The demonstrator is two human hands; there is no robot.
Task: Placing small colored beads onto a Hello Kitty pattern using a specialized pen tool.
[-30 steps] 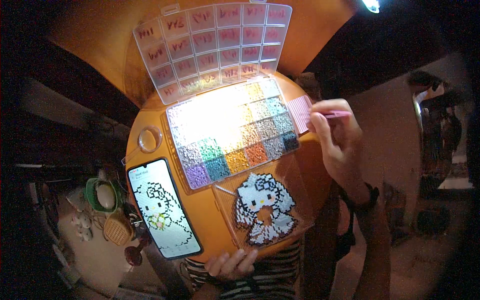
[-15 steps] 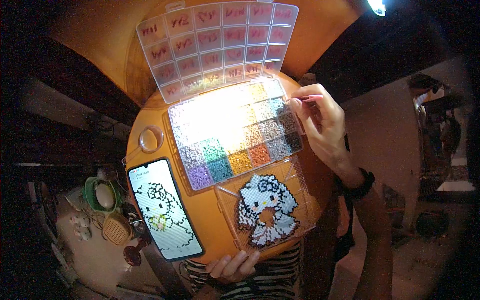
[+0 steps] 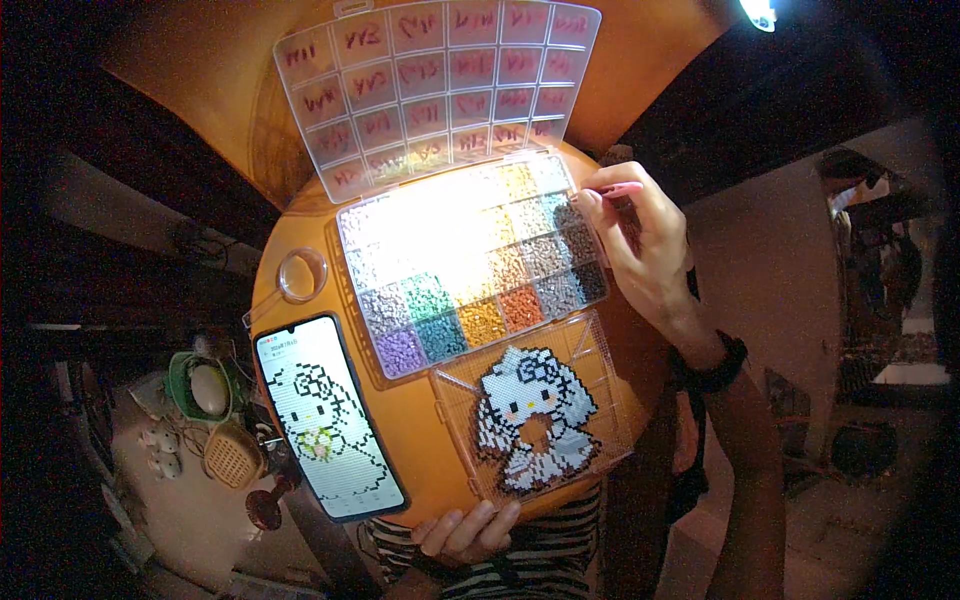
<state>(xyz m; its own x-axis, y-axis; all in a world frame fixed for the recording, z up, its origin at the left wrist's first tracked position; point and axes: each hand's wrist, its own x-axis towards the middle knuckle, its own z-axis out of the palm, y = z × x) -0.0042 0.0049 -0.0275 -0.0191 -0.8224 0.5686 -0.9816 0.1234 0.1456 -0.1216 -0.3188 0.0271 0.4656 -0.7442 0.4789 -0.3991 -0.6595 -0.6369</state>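
My right hand [image 3: 648,235] is closed around pink tweezers [image 3: 622,190]. Their front end is by my fingertips, at the right edge of the bead box [image 3: 440,350], over the compartments of grey and pale beads. This clear box holds many colours of small beads, and its lid stands open behind. My left hand [image 3: 467,533] rests at the near table edge, fingers extended and apart, just below the clear pegboard [image 3: 612,440]. On the pegboard lies a bead figure [image 3: 545,410], white with black outlines and an unfilled round patch in its middle. The left thumb is hidden.
A phone [image 3: 335,420] showing a similar pattern lies left on the round orange table [image 3: 430,420]. A round clear dish with a handle [image 3: 302,275] sits behind it. Glare washes out the middle of the bead box. Left below stand a green basket [image 3: 185,385] and a tan woven basket [image 3: 235,455].
My right hand has shifted very slightly at the box's right edge, and the tweezers have tilted a little. My left hand stays in place.
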